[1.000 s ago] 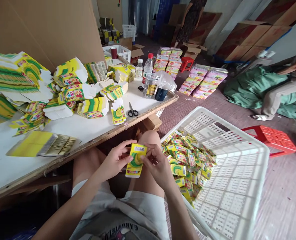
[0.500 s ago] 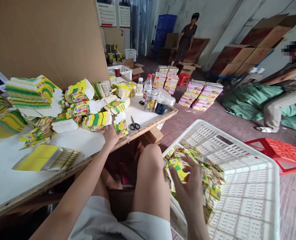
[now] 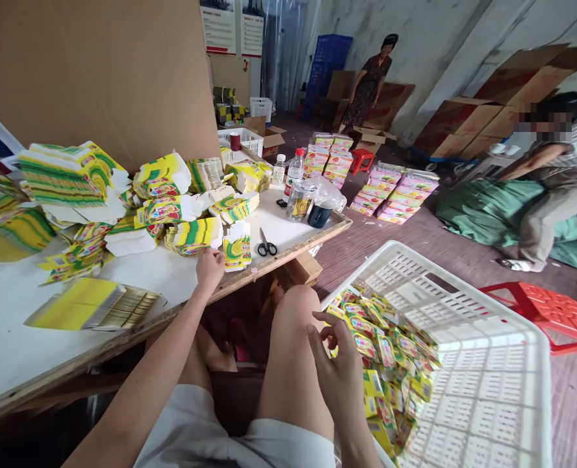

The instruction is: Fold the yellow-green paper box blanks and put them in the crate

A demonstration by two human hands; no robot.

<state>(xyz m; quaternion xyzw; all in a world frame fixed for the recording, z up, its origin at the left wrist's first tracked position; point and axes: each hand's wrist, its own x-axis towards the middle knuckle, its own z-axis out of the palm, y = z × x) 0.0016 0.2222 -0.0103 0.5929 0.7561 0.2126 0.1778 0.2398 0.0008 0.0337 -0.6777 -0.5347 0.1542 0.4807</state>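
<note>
My left grip [image 3: 210, 268] is bunched just beside the yellow carton [image 3: 237, 249] near the table [image 3: 6, 331] edge; can't tell if it's pinching anything. Right grip [image 3: 338, 357] half-curled, thumb and forefinger apart, empty. I'd pinch the carton's side lightly, flaps uncrushed, clear of the scissors [image 3: 267, 247].

Nothing is reading clearly here: wall posters [image 3: 219, 29] are carrying print too small to make out, yellow-green cartons [image 3: 197, 235] are flashing illegible logos, the red-capped bottle [image 3: 295, 168] is showing a blurred label.
</note>
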